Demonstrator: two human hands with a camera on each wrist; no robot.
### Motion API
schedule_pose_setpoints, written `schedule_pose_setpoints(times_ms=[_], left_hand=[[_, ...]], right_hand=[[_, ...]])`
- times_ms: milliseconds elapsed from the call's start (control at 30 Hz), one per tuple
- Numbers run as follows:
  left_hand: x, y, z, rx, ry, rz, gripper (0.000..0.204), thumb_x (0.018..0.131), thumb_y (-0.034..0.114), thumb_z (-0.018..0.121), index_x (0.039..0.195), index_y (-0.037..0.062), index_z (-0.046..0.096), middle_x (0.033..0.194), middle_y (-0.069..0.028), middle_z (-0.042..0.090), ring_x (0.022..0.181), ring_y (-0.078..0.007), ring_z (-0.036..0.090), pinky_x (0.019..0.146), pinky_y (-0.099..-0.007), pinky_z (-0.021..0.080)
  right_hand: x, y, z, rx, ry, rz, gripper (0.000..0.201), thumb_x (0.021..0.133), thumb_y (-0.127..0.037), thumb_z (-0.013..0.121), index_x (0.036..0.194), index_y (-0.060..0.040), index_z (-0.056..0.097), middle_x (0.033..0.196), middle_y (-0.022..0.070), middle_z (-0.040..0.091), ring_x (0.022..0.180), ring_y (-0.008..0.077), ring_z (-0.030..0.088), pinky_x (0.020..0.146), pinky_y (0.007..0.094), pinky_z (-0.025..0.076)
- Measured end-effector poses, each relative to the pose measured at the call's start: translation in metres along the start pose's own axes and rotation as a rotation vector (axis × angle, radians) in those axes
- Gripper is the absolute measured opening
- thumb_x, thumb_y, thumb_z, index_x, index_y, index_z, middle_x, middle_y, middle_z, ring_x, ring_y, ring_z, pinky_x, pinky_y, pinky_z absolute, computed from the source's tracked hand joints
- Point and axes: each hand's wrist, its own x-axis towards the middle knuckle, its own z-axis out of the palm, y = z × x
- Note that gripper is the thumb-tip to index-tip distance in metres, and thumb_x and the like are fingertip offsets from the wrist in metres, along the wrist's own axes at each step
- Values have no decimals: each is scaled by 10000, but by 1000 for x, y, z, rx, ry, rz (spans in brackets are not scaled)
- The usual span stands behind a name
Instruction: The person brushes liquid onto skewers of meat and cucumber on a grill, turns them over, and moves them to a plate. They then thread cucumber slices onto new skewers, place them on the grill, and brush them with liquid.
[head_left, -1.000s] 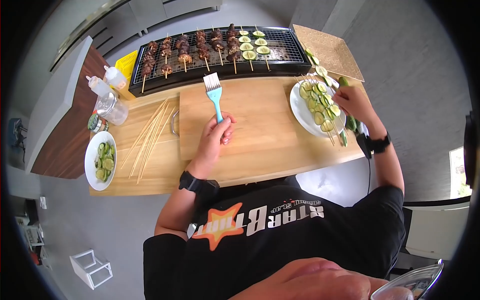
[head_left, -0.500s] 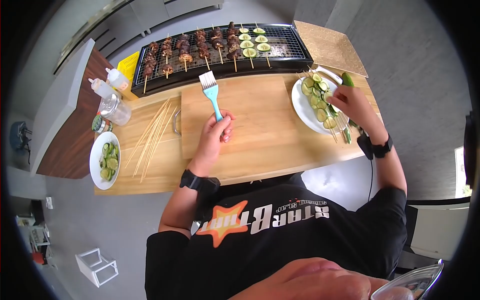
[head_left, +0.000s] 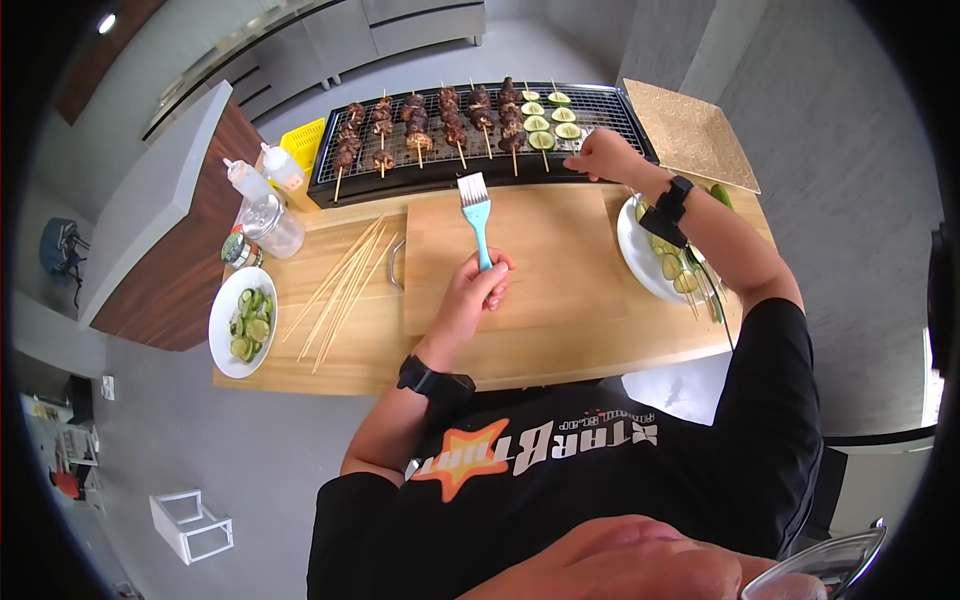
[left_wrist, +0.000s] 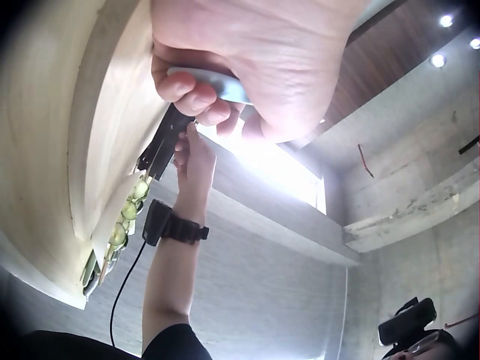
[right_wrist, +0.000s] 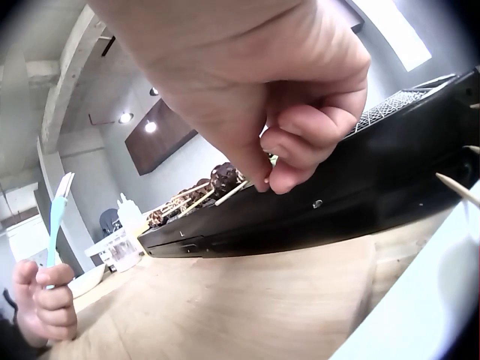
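Note:
My left hand (head_left: 478, 292) grips the light-blue handle of a basting brush (head_left: 477, 215), bristles up, above the wooden board (head_left: 550, 255). At the front edge of the grill (head_left: 480, 172), my right hand (head_left: 610, 158) pinches the near end of a cucumber skewer (head_left: 566, 130); in the right wrist view the stick's tip shows between thumb and finger of the right hand (right_wrist: 300, 139). Another cucumber skewer (head_left: 537, 124) lies just left of it, beside several browned meat skewers (head_left: 448, 115). More cucumber skewers (head_left: 670, 266) rest on a white plate (head_left: 636, 250), partly hidden by the right forearm.
Bare sticks (head_left: 345, 290) lie left of the board. Beyond them are a bowl of cucumber slices (head_left: 222, 335), a jar (head_left: 275, 230), squeeze bottles (head_left: 283, 168) and a yellow basket (head_left: 303, 143). A brown textured board (head_left: 695, 135) lies right of the grill.
My right hand has moved from the plate up and left to the grill's front edge. The left hand still holds the brush. The head view has shifted, so the table sits lower and further right.

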Motion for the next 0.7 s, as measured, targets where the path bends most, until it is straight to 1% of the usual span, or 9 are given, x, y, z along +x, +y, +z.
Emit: schedule_pose_setpoints(times_ms=[67,167,200,300,433,467,567,667,700], left_hand=[[0,0,1,11,-13,9,128,937,178,504,974,58,528,671,32,408,575,-51,372,519,-197,294],[-2,1,3,21,-3,5,132,936,186,509,970,61,531,668,38,405,571,-46,365,516,-197,286],[-2,2,4,22,-4,4,134,936,189,512,969,61,532,669,40,404,571,-45,363,515,-196,285],[-3,3,5,19,-5,1,139,935,195,517,968,61,533,671,45,402,568,-41,358,515,-193,285],[-2,1,5,16,-14,4,142,934,196,520,969,59,533,672,48,402,565,-39,354,515,-190,285],[-2,1,5,18,-19,7,142,934,196,520,968,59,533,671,48,403,564,-38,354,515,-190,285],[-2,1,5,24,-18,15,141,933,195,522,969,58,534,670,48,403,564,-38,355,515,-190,286],[-2,0,4,29,-19,20,141,933,196,523,969,60,534,669,49,405,564,-39,359,514,-190,286],[-2,1,4,35,-16,18,141,933,196,523,971,61,535,670,49,405,564,-39,360,514,-189,287]], right_hand=[[2,2,-1,76,2,-16,293,794,-254,667,635,-9,672,560,66,638,531,182,616,570,323,488],[-3,15,-3,158,144,-85,284,797,-236,658,647,6,669,558,70,633,523,174,615,560,317,486],[-6,21,-6,212,169,-84,281,809,-219,634,660,18,662,558,73,627,526,162,610,557,312,480],[-27,24,-28,211,239,-32,281,828,-206,606,680,26,660,558,71,618,526,144,596,550,303,471],[-42,39,-41,204,218,56,287,849,-200,584,680,18,663,556,73,608,529,133,581,543,298,460],[-43,46,-40,206,196,51,304,861,-214,571,672,5,666,560,73,611,529,140,581,560,307,465],[-41,65,-33,76,89,83,321,886,-230,566,691,7,660,557,47,588,501,111,523,526,294,429],[-38,67,-32,-55,0,154,367,890,-306,590,681,-11,655,568,69,594,511,167,539,554,325,442],[-39,66,-32,-150,64,141,386,882,-341,596,680,-18,658,589,83,607,542,196,562,571,342,454]])
